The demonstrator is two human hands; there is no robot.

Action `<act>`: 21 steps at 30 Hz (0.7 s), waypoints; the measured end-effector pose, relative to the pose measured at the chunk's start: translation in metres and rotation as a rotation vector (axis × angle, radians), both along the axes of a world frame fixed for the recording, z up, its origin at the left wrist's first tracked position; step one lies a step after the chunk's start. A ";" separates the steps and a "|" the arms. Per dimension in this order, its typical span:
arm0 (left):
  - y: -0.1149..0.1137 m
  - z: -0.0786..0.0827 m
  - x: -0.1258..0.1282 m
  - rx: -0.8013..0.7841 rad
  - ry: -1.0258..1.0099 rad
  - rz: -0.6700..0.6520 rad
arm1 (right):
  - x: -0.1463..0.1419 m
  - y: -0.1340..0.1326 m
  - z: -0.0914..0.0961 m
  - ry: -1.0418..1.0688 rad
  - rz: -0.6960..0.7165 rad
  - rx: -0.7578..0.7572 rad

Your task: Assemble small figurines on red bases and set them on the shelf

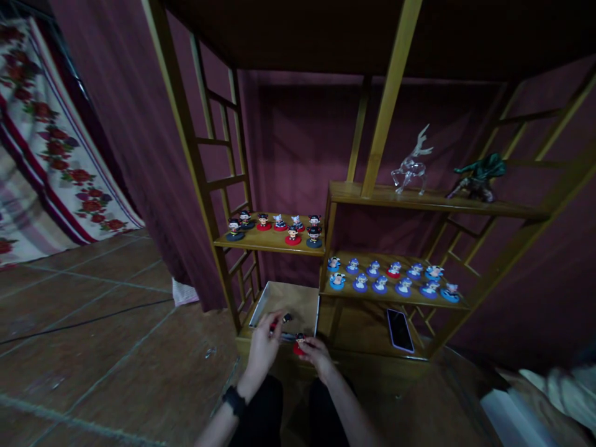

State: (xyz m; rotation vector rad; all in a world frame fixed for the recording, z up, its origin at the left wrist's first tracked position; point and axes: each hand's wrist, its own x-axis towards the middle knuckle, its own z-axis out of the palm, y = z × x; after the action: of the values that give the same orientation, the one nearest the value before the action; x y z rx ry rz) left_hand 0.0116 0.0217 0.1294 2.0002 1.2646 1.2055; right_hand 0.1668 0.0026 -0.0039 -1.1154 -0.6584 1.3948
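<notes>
High on the right, a clear, glass-like deer [412,168] is carried by the upper shelf [437,200], and beside it a dark green statuette [483,176] is seen, posed in a low lunge. Down below, a phone [400,330] is laid flat, dark screen up. Over on the left, a rose-patterned cloth [60,149] is draped near a maroon curtain [125,136], and the tiled floor [112,273] is crossed by a black cable [84,324].

I could make out a homelike room, though not definitely a home: tiled floor [93,338], maroon curtain [139,136], rose-print fabric [58,155], wooden display shelf [351,200] bearing figurines [292,234].
</notes>
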 end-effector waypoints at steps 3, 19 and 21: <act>0.000 0.063 0.003 0.195 0.014 0.019 | 0.002 -0.001 0.000 -0.019 0.021 0.004; 0.067 0.181 0.018 0.512 0.214 0.192 | 0.008 -0.005 0.002 -0.022 0.008 0.009; 0.069 0.180 0.020 0.501 0.265 0.187 | 0.009 -0.006 0.002 -0.024 0.004 0.023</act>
State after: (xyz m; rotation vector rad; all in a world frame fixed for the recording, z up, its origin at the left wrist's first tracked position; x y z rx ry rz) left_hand 0.0317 0.0911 0.3090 2.5119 1.4034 1.5008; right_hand 0.1754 -0.0033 -0.0015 -1.1150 -0.6927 1.3761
